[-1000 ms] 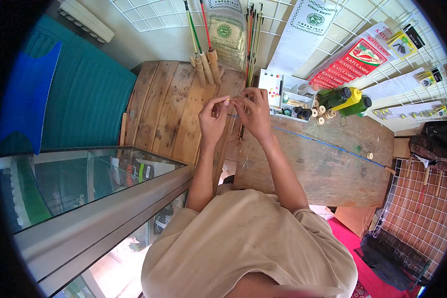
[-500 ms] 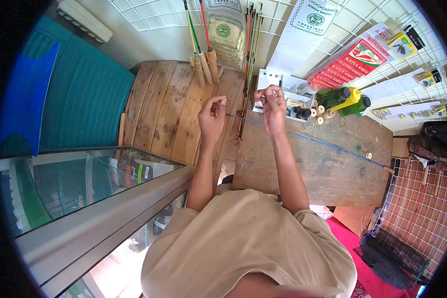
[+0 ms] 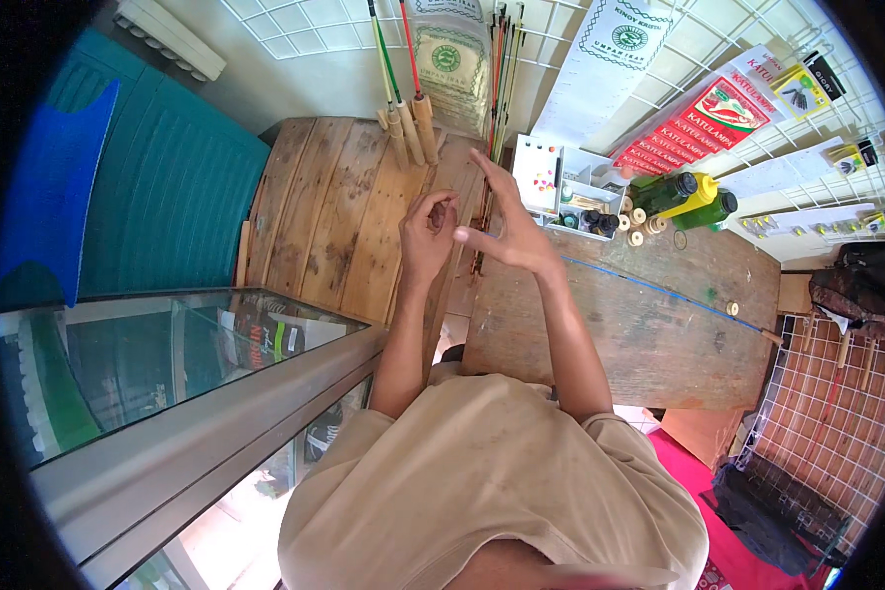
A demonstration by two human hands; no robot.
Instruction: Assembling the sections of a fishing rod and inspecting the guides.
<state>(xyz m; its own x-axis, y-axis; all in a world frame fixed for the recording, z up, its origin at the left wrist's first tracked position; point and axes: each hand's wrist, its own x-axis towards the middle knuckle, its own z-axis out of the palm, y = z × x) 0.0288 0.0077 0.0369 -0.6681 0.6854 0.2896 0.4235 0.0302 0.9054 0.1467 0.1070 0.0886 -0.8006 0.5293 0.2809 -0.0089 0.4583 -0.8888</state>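
Our right hand point(image 3: 509, 231) has come leftward from over the white tray point(image 3: 526, 160) and opened, thumb and fingers wide apart. We see the thin blue rod point(image 3: 671, 291) running from beneath our right wrist across the wooden table point(image 3: 600, 344). Our left hand point(image 3: 426, 246) curls narrow beside the right; whether it pinches anything, we cannot tell. Beyond stand cork-handled rods point(image 3: 408, 133).

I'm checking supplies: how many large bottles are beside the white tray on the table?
3: a green bottle with a black cap nearest the tray, a yellow bottle in the middle, and another green bottle at the right. More may be hidden behind.
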